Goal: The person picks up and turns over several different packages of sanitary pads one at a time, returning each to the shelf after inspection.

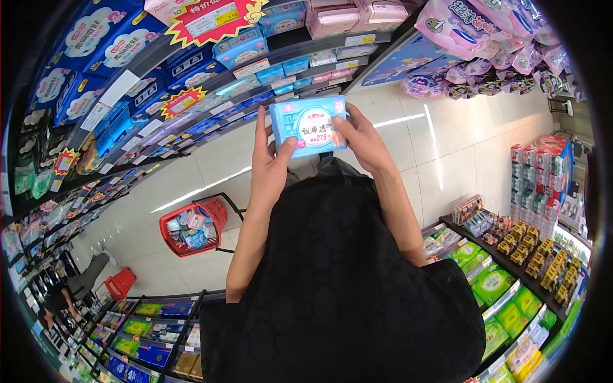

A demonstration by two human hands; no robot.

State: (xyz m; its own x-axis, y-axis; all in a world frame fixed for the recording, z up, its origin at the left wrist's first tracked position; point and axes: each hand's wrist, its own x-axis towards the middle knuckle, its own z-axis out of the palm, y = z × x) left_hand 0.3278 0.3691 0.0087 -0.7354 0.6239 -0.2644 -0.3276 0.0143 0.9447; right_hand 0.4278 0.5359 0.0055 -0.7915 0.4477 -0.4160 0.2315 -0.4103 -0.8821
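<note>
- The left hand (pixel 269 159) clasps the lower left corner and the right hand (pixel 359 137) pinches the right edge of a light-blue soft plastic pack (pixel 308 126).
- The pack is off the blue-stocked shelves (pixel 211 83), held in mid-air with its white oval label facing up, smooth and undented.
- It is not in the red plastic shopping basket (pixel 216 212), which stands well apart on the pale tiled floor (pixel 447 147) and is partly filled.

Blue packet (pixel 308 124) between left hand (pixel 268 167) and right hand (pixel 361 142); red basket (pixel 191 226) on floor (pixel 447 147)

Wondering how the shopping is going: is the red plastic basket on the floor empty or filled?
Partly filled: the red plastic basket holds several blue and pink packets, which lie jumbled inside it.
</note>
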